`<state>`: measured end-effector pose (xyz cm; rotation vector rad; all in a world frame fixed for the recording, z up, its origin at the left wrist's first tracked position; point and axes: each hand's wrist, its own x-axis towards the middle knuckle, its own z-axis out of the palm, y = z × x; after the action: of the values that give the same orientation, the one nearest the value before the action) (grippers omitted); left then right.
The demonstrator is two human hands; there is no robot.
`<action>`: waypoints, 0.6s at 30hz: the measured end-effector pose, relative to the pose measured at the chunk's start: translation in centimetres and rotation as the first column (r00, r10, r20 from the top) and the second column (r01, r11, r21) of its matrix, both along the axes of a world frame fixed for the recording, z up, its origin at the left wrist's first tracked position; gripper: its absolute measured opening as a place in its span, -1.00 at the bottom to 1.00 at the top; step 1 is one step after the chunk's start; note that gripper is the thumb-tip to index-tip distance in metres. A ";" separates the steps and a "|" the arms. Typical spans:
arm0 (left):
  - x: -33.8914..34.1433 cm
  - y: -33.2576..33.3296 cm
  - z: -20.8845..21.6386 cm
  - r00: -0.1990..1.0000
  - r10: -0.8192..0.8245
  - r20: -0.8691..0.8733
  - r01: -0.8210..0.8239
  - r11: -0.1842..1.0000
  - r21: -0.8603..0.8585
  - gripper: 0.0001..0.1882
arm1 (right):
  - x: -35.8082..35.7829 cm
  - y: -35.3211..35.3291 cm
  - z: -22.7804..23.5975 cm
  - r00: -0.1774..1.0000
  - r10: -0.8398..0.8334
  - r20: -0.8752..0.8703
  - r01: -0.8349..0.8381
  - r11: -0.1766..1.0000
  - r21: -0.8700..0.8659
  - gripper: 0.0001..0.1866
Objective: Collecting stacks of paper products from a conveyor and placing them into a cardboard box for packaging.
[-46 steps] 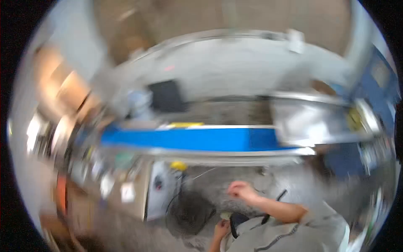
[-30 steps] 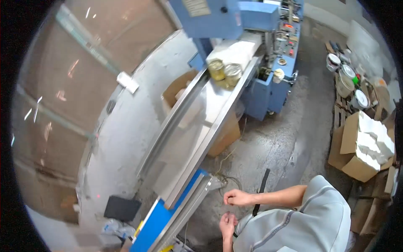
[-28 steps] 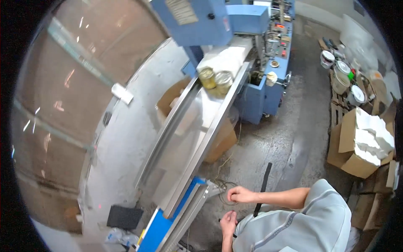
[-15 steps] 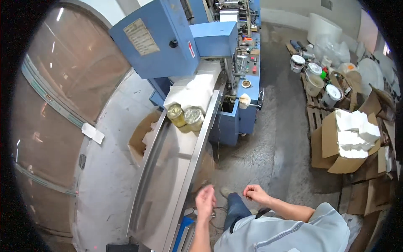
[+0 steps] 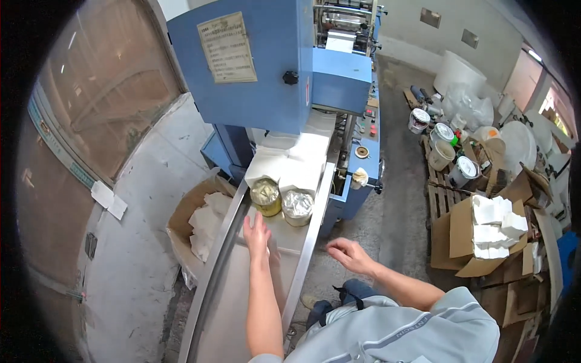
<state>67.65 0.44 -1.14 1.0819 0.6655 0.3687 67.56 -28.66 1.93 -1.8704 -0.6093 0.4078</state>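
Observation:
My left hand (image 5: 257, 236) is over the metal chute (image 5: 239, 308), fingers spread upward and nothing seen in them. Just beyond its fingertips stands a round jar-like container with a yellowish side (image 5: 265, 198). Beside that, to the right, is a second round container with a silvery top (image 5: 297, 207); both rest against stacks of white folded paper (image 5: 296, 163). Past the chute's right wall, my right hand (image 5: 352, 254) hangs in the air with loosely bent fingers and holds nothing visible.
A blue machine (image 5: 242, 66) stands over the chute's far end. A cardboard box of white paper (image 5: 181, 227) sits left of the chute. On the right are an open carton with white paper stacks (image 5: 460, 242), buckets (image 5: 463, 171) and a wooden pallet (image 5: 433, 187).
My left hand has moved forward over the chute, close to the containers, and its fingers have opened. The right hand has risen a little. The view has shifted nearer the machine.

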 end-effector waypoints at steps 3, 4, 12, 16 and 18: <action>3.3 1.0 0.1 0.995 0.016 -0.094 -0.015 1.000 0.010 0.04 | 4.4 3.5 2.5 0.968 0.100 0.230 -0.092 0.995 -0.043 -0.70; 4.1 1.3 0.0 0.999 0.005 -0.043 -0.007 0.998 -0.067 0.04 | 5.6 4.7 3.3 0.951 0.127 0.282 -0.110 0.991 -0.075 -0.66; 6.6 3.1 1.4 0.996 0.081 0.031 -0.073 0.979 -0.191 0.03 | 16.4 10.1 2.9 0.582 0.570 0.580 -0.365 0.821 -0.439 -0.09; 5.4 3.7 -0.7 0.962 0.255 0.099 -0.245 0.964 -0.100 -0.13 | 18.4 10.2 2.3 0.412 0.679 0.608 -0.391 0.735 -0.555 0.04; 4.2 2.3 -0.9 0.940 0.339 0.045 -0.339 0.941 -0.020 -0.30 | 19.4 10.3 1.9 0.434 0.683 0.588 -0.458 0.729 -0.509 0.03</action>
<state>71.85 2.74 -2.07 0.9432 0.8125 0.6854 86.93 -18.37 3.83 -2.0173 -1.9176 0.1162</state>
